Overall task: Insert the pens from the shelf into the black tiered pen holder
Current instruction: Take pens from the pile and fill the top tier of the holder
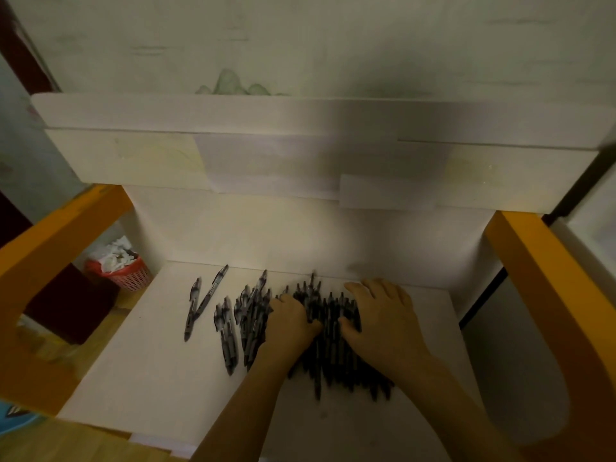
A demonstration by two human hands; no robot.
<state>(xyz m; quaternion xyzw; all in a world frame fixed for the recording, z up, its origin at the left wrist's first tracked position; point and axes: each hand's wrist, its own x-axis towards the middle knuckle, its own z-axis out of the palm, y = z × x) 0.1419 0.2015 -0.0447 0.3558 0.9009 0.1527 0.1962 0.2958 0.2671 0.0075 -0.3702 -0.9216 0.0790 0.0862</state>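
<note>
I am leaning over a white flat shelf board (160, 378) framed by orange wooden side rails (546, 278), and both my bare hands are resting on a dense heap of dark, slim click pens (330, 328) lying near the middle of the board. My left hand (291, 320) is pressing down at the heap's nine o'clock side, fingers curled together over the pens, though I cannot tell whether it is truly gripping any. My right hand (383, 315) is lying flat at the three o'clock side, fingers spread apart over the pens, thumb tucked toward the middle. A smaller cluster of the same pens (246, 318) is lying just beside my left hand, and two loose pens (200, 301) are lying further out toward nine o'clock, crossing each other. A red mesh wastebasket (125, 273) stuffed with white paper is sitting on the floor beyond the left rail.
</note>
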